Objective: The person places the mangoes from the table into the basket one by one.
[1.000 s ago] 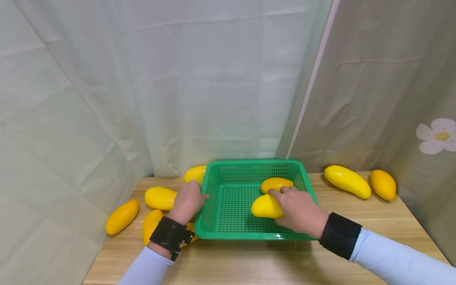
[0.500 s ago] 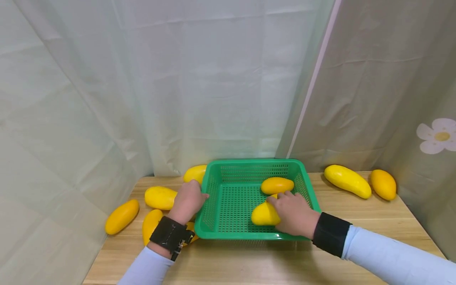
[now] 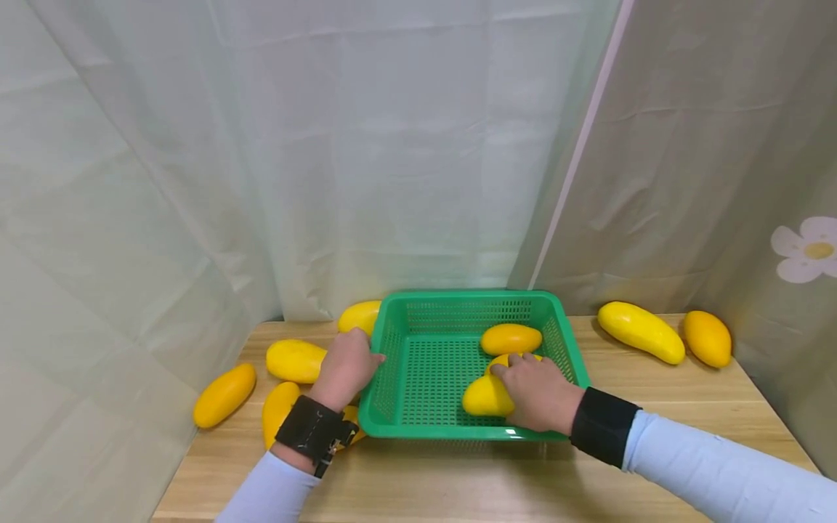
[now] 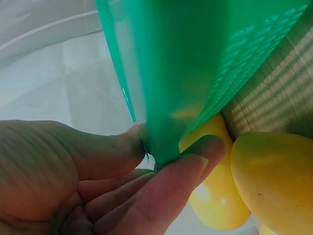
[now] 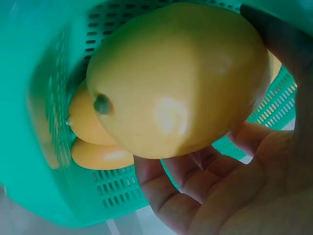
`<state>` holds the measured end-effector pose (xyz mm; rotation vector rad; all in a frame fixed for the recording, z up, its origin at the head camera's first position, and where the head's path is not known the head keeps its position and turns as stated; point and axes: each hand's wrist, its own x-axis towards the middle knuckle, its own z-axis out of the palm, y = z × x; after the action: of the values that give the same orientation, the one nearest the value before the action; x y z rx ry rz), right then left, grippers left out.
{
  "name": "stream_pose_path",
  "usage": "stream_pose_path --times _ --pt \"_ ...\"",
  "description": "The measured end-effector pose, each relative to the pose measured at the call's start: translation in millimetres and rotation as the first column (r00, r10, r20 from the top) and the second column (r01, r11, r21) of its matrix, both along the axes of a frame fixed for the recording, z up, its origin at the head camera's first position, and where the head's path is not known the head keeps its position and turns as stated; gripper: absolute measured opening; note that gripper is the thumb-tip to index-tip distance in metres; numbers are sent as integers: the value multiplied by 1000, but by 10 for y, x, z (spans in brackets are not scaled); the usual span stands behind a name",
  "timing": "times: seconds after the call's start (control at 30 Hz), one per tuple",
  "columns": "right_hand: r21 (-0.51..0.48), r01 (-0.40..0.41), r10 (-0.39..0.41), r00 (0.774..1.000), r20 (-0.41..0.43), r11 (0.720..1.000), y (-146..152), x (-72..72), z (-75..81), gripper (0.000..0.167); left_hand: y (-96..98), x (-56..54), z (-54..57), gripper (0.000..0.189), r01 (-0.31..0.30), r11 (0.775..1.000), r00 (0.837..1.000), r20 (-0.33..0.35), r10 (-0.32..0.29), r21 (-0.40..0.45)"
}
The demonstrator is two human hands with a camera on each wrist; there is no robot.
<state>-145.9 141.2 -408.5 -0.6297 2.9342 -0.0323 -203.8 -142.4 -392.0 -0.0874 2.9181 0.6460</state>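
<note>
A green plastic basket [image 3: 471, 296] with slotted walls stands in the middle of the table. My left hand [image 3: 346, 370] pinches its left rim between thumb and fingers, as the left wrist view shows up close. Inside the basket, near its front right corner, my right hand [image 3: 541, 394] grips a yellow mango [image 3: 487, 397], fingers curled round it. That mango [image 5: 181, 83] shows a dark stem end in the right wrist view. Just behind it lies a second mango [image 3: 513, 359], partly covered by my fingers. An orange-yellow mango [image 3: 511, 339] rests farther back along the right wall.
Left of the basket lie several mangoes, among them an orange one [image 3: 224, 396] and a yellow one [image 3: 296, 361]; my left arm partly hides others. On the right, a long yellow fruit [image 3: 641, 333] sits beside an orange mango [image 3: 708, 338]. Curtains [image 3: 418, 160] enclose the wooden table [image 3: 445, 487].
My right hand has shifted slightly forward-down with the mango, toward the basket's front wall. A second mango now shows behind it. My left hand has stayed at the rim.
</note>
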Motion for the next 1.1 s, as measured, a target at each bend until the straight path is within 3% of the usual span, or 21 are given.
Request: stream_pose_path --times 0.67,0.93,1.1 --pt "-17 -29 30 1000 9 999 47 16 -98 72 2 5 4 24 -12 1000 1000 18 11 5" --pt "-66 1 7 993 116 998 71 52 -60 48 10 15 19 23 -8 1000 1000 14 8 -1" --pt "-78 5 5 992 125 997 79 59 -37 47 5 7 27 23 -9 1000 1000 20 9 3"
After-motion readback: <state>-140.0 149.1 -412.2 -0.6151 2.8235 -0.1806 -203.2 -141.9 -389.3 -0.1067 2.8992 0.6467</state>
